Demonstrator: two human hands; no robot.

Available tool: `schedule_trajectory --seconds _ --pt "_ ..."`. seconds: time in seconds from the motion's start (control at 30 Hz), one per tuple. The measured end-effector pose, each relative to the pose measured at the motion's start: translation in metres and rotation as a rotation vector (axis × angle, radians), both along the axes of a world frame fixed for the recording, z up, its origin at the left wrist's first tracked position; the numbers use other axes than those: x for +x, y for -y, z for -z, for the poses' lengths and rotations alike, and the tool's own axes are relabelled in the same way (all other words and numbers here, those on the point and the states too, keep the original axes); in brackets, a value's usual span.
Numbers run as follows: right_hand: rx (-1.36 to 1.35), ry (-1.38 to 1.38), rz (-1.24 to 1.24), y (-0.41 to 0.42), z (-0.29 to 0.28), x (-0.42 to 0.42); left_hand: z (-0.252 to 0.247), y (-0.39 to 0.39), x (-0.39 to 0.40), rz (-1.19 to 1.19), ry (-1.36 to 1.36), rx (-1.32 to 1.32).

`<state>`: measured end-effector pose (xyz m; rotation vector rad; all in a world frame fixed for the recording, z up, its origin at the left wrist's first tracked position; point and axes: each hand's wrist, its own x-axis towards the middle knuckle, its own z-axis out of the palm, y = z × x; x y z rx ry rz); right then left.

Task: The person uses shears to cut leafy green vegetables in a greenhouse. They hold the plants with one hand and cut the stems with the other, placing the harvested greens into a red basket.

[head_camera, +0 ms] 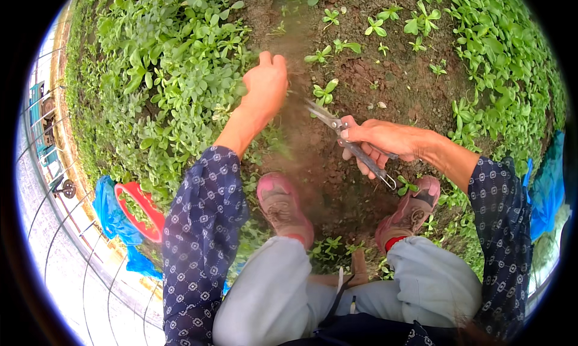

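My right hand (377, 140) is closed around the handles of a pair of pruning shears (338, 125), whose blades point up and left over bare soil. A wire loop shows at the lower end of the handles. My left hand (267, 77) is at the edge of the dense leafy green plants (189, 70), its fingers bent and pointing away from me. Whether something is between those fingers is hidden by the hand and blur. Small seedlings (324, 92) grow in the brown soil just beyond the blades.
A red plastic basket (156, 219) and blue plastic sheeting (108, 210) lie at left, more blue sheeting (547, 188) at right. My shoes (284, 206) stand on the soil. More green plants (501, 52) grow at right. Wire netting and a wheeled blue object are at far left.
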<state>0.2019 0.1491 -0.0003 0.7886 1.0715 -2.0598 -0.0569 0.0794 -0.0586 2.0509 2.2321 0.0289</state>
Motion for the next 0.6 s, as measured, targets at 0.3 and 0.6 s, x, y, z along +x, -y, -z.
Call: schedule_trajectory --seconds 0.3,0.6 --pt "-0.016 0.000 0.014 -0.002 -0.002 -0.006 -0.009 -0.037 -0.021 -0.126 0.159 -0.469" --pt "-0.003 -0.002 0.028 -0.003 -0.003 0.005 -0.081 0.038 -0.059 -0.550 0.927 -0.472"
